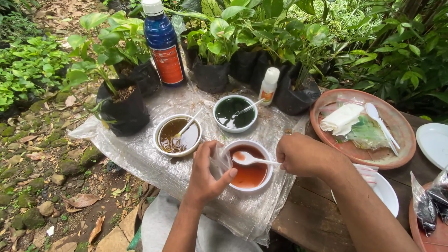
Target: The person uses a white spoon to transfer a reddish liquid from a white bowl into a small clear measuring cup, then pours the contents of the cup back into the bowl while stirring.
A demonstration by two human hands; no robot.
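Note:
My left hand (206, 173) grips the near left rim of a white bowl (261, 148) filled with reddish liquid. Over that bowl, my right hand (305, 154) pinches the handle of a white plastic spoon (247, 159), whose scoop sits just above the liquid. Behind it stand two more white bowls: one with brown liquid (178, 136) and one with dark green liquid (234, 113), each with a spoon resting inside. All three sit on a clear plastic sheet (144, 158) spread over a wooden table (308, 219).
A tall blue bottle (163, 43) and a small white bottle (269, 86) stand among potted plants in black bags (122, 109). At the right are a terracotta dish (396, 140) with packets and a spoon, white plates (434, 142), and small bags (427, 205). Mossy ground lies left.

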